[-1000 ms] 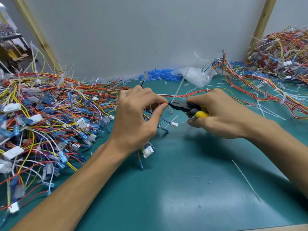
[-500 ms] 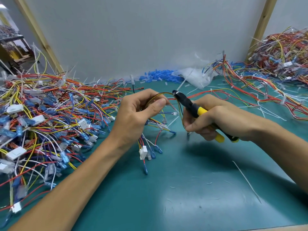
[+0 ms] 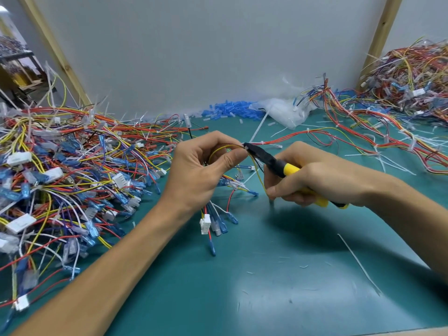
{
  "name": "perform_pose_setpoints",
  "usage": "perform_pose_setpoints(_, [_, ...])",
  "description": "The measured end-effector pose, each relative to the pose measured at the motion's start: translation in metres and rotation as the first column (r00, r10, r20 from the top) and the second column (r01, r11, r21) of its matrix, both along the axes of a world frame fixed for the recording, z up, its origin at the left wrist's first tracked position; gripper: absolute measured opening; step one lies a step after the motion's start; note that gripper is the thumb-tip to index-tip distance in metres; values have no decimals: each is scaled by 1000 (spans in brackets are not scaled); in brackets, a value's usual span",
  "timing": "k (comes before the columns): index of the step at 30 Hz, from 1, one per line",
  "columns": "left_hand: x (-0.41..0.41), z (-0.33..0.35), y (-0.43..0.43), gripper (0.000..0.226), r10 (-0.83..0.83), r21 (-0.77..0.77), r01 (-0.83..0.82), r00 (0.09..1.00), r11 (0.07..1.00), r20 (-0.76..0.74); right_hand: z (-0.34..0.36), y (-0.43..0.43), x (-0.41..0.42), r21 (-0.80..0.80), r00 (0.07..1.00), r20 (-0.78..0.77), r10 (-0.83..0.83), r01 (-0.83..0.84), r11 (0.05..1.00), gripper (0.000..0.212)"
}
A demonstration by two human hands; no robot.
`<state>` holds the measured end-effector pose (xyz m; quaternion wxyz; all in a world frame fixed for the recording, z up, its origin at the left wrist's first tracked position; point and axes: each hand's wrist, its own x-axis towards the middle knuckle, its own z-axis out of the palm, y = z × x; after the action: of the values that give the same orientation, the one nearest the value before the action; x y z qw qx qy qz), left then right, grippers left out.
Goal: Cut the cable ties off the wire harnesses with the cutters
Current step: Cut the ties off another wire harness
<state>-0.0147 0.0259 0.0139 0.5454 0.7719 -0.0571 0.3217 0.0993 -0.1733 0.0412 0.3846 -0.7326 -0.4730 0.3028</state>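
My left grip (image 3: 198, 175) pinches a wire harness (image 3: 206, 223) above the green table (image 3: 266, 287), connectors hanging down. My right grip (image 3: 322, 175) holds the yellow-handled cutters (image 3: 271, 161), black tip at the harness beside my left thumb. A heap of harnesses (image 3: 72, 178) lies left.

Left hand (image 3: 201, 170): bare, uncovered over its whole surface. Right hand (image 3: 322, 175): bare likewise. Left forearm (image 3: 116, 267) and right forearm (image 3: 417, 202): bare along the full visible length to the frame edge. Left thumbnail (image 3: 229, 163): trimmed short.
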Motion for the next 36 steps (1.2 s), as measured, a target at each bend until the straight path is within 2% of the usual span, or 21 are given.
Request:
perform_pose_setpoints(3, [0, 0, -1, 9, -26, -55, 26, 1000, 998, -5, 0, 3, 1, 46, 961, 258, -101, 92, 995, 20])
perform_pose_setpoints(5, [0, 0, -1, 8, -36, -98, 35, 999, 995, -4, -1, 3, 2, 88, 916, 376, -142, 117, 989, 23])
perform_pose_setpoints(11, [-1, -2, 0, 8, -37, -131, 33, 999, 991, -31, -3, 3, 4, 137, 850, 501, -163, 108, 985, 26])
perform_pose_setpoints(16, [-2, -1, 2, 7, -42, -121, 36, 998, 992, -48, -4, 2, 5, 182, 757, 628, -184, 87, 979, 23])
perform_pose_setpoints(20, [-2, -2, 2, 7, -18, -88, 13, 998, 996, -60, -5, 3, 5, 172, 726, 666, -172, 74, 982, 20])
perform_pose_setpoints(30, [-2, -2, 4, 8, -31, -101, 22, 996, 995, -89, -5, 5, 2, 150, 752, 644, -145, 62, 987, 17])
perform_pose_setpoints(36, [-1, -2, 4, 8, -56, -118, 43, 993, 992, -102, -6, 5, 1, 146, 763, 634, -126, 42, 988, 29])
